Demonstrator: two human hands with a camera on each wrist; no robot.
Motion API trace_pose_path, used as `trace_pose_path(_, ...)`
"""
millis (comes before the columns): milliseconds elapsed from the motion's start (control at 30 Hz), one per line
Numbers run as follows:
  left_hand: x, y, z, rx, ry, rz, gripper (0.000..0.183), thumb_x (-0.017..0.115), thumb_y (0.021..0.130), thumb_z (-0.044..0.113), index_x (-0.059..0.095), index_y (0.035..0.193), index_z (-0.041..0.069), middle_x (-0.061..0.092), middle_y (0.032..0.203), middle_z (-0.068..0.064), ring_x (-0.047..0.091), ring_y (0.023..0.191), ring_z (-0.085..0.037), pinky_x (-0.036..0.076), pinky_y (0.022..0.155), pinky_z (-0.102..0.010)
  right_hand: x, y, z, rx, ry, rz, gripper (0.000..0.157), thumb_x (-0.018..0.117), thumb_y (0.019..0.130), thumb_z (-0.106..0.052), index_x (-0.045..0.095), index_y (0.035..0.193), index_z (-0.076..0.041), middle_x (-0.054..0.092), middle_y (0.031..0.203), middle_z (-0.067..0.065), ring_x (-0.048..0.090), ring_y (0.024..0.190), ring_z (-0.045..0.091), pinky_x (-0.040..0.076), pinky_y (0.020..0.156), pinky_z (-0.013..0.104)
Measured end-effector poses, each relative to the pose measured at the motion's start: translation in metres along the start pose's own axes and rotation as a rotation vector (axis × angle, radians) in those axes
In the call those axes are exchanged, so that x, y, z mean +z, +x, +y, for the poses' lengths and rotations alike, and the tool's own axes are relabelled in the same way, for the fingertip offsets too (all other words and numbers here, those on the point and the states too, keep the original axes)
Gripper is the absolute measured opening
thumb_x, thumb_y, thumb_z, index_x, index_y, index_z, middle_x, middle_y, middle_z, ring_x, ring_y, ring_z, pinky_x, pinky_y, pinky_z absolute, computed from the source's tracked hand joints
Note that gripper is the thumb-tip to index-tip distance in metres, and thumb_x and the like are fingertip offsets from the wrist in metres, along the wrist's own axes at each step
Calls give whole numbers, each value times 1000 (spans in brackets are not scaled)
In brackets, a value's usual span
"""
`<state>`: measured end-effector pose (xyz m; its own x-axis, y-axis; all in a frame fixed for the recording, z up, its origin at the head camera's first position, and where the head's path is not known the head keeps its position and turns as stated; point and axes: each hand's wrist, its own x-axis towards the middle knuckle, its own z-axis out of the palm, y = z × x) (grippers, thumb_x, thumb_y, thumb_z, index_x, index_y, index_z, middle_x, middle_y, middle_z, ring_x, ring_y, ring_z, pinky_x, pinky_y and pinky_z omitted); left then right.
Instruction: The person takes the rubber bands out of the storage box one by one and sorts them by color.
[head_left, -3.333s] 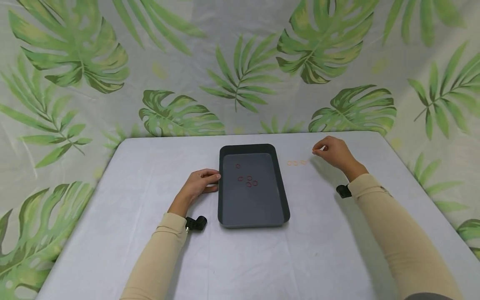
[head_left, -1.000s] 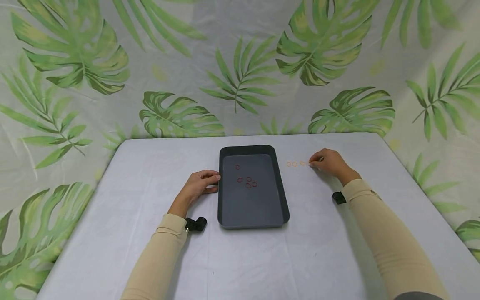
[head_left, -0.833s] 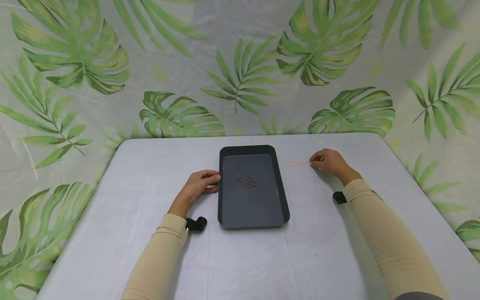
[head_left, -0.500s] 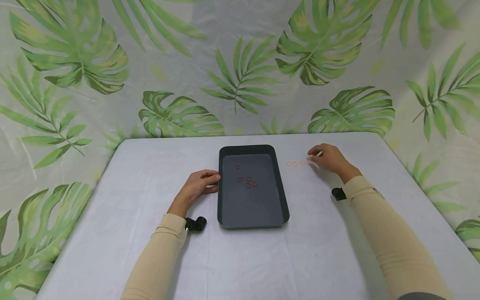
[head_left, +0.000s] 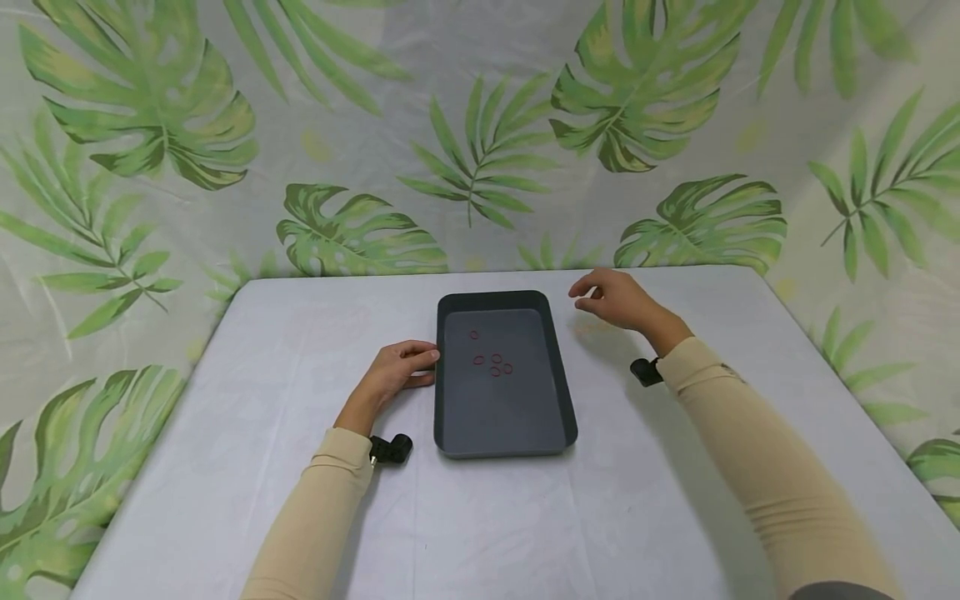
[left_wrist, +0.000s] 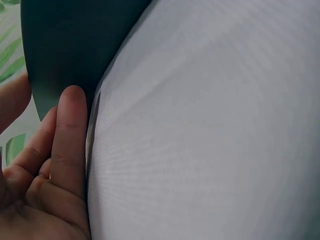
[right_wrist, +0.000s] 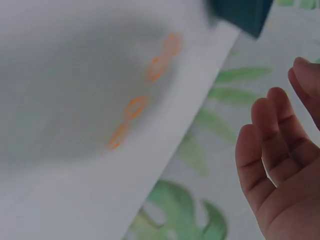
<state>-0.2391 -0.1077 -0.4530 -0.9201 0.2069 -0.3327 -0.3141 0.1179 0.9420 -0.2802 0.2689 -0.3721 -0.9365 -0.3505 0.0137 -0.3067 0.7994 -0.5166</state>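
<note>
A dark grey rectangular tray (head_left: 510,417) lies on the white-covered table. Several small red rubber bands (head_left: 496,359) are spread over its floor, mostly near the middle. My left hand (head_left: 393,367) rests at the tray's left side, and in the left wrist view its straight fingers (left_wrist: 70,135) lie against the outer wall. Beyond the tray's far right corner, my right hand (head_left: 611,300) hovers with relaxed fingers and nothing in them. Below it, the right wrist view shows several orange rubber bands (right_wrist: 135,107) in a row on the cloth; the hand largely hides them from the head view.
The white tablecloth (head_left: 300,517) extends around the tray on every side. A leaf-patterned backdrop (head_left: 480,150) rises directly behind the table's far edge. A black wrist camera (head_left: 393,448) sits beside the tray's left wall.
My right hand earlier pinched an orange band, set it at the right end of the row and let go. It has since lifted and moved left toward the tray. My left hand stays put.
</note>
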Motion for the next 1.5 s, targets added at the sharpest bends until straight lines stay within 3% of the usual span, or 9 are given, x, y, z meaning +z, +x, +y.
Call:
trace_pose_path(367,2,-2,2,-7,-7,-6,39,67,95,15,61,130,-1,63,115,-5,66,88,-5,63,82,-24,14,21,-64,-115,36,-94,28,62,98,-13,67,124,-3,67,123,16,63,109,34,56,91,50)
trace_pose_path(600,2,-1,2,-10,-8,-2,39,67,95,15,61,131,-1,62,117,-6,66,89,-5,63,82,-24,39,36,-93,-153,-69,-164,26,63,97,-14,70,120,-4,66,123,14,63,110,31,55,94,46)
trace_pose_path(900,2,-2,1,-17,-2,-4,40,68,95,17,61,131,0,61,123,-10,67,90,-6,63,83,-25,68,49,-99,-129,-64,-216,29,62,97,-13,68,124,-4,67,124,15,63,114,31,56,95,45)
trace_pose_path(1500,-1,-2,0,-10,10,-8,41,68,95,19,61,131,1,61,121,-7,67,90,-5,63,84,-25,109,69,-86,43,35,-166,21,66,96,-21,73,113,-12,72,116,8,65,106,25,56,92,39)
